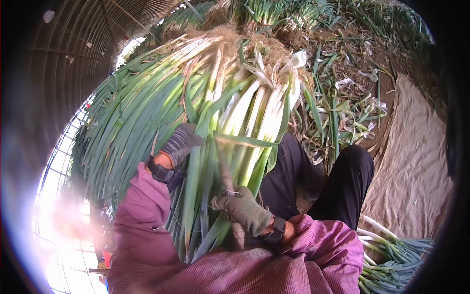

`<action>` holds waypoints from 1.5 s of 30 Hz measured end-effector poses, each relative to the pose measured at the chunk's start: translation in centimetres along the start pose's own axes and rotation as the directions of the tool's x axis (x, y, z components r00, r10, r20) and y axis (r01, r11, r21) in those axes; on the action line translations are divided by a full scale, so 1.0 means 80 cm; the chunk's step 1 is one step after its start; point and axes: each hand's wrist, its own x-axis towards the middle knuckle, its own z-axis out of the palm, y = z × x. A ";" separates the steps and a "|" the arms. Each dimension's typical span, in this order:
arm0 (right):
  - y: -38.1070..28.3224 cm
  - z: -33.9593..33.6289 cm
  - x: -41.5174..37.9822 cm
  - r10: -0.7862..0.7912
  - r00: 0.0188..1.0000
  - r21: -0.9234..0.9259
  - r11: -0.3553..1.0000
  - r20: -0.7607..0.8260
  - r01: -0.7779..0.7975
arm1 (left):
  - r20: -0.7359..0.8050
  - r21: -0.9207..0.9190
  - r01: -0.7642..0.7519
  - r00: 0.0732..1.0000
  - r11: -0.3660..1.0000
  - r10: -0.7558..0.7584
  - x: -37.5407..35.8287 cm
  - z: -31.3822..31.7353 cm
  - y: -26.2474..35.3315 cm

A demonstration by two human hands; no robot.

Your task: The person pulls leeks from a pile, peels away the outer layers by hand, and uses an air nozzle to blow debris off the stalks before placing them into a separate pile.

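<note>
A big pile of long green onions [142, 112] spreads before me, white stems and roots toward the far side. My left hand [180, 143], in a dark grey striped glove, is closed against the leaves at the pile's middle; its fingertips are partly hidden among them. Closer to my body, my right hand [245, 209], in a grey-green glove, is wrapped round a thin brownish stick-like tool [224, 171]. That tool sticks out above and below the fist. Thick peeled white stems [254, 115] lie just beyond the right hand, with a loose green leaf [245, 141] across them.
Peeled skins and leaf scraps [342, 108] litter the soil at the right. A beige cloth [411, 161] covers ground farther right. More green onions [391, 259] lie at the lower right, and further bundles [284, 12] at the back. My bent knees [350, 171] rise beside the pile.
</note>
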 end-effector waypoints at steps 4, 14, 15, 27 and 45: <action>-0.010 0.006 -0.002 0.057 0.998 -0.015 0.998 0.019 -0.057 | -0.162 -0.161 -0.115 0.983 0.980 0.089 0.046 -0.051 0.062; -0.019 -0.017 -0.002 -0.161 0.980 0.160 0.971 -0.118 0.179 | 0.015 0.814 -0.291 0.876 0.503 0.483 0.130 0.019 0.033; -0.016 -0.017 0.001 -0.146 0.986 0.121 0.980 -0.086 0.155 | -0.075 0.779 -0.150 0.941 0.609 0.329 0.131 0.034 0.003; -0.017 -0.018 0.007 -0.184 0.976 0.048 0.980 -0.119 0.191 | -0.191 0.607 0.144 0.981 0.782 -0.032 0.040 0.079 0.036; 0.013 0.028 -0.012 -0.117 0.966 0.077 0.987 -0.232 0.138 | -0.248 0.214 -0.103 0.956 0.971 0.156 -0.044 0.112 0.004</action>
